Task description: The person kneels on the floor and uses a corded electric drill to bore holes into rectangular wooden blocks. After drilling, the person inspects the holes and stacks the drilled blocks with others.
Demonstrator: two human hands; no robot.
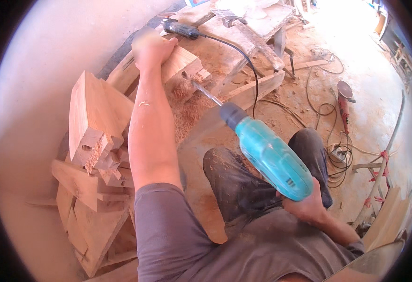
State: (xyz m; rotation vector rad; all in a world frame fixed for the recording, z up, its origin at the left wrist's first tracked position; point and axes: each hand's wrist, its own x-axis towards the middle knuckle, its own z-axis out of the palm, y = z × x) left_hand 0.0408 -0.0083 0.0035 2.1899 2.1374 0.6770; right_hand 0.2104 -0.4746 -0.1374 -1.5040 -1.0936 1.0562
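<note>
A dusky grey-brown shirt (271, 249), folks, creased across the front, its left sleeve (168, 216) cut short, pale wood shavings (144, 103) clinging to the left forearm (153, 141)! Below, dark grey trousers (243, 192), faded and dusty, sawdust speckling the left knee (218, 160), and left hand (152, 50) and right hand (307, 206) both bare!

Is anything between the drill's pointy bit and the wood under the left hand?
Nothing visible blocks it. The right hand holds the teal power drill, its bit pointing at the end of the wooden block; wood shavings lie around there.
</note>
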